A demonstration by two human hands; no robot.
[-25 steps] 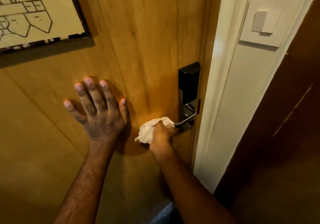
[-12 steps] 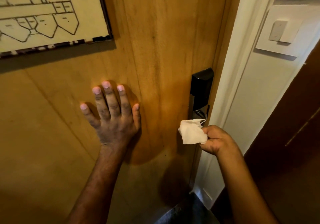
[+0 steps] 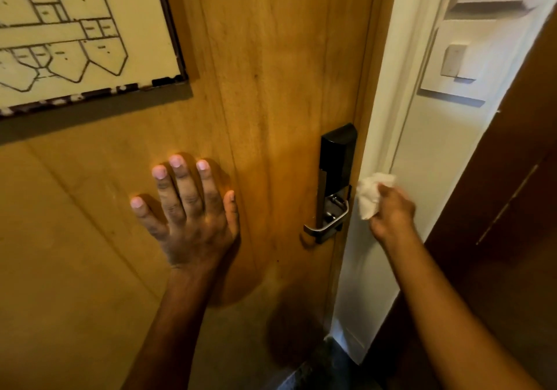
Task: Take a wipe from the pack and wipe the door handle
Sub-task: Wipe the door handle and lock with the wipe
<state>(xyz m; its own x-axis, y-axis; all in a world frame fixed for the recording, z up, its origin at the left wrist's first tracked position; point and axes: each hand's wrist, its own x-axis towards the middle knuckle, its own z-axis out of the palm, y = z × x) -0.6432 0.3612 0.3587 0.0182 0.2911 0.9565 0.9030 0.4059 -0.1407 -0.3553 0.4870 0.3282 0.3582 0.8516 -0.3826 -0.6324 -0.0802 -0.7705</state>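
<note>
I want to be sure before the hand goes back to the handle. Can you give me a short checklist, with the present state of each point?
1. Wipe held in the right hand: ok, crumpled but gripped.
2. Door handle unobstructed: ok, nothing covers the lever.
3. Wipe touching the handle: not ok, it is off to the right, in front of the white frame.
4. Left hand bracing the door: ok, palm flat, fingers spread.
5. Handle already clean: cannot tell.
</note>
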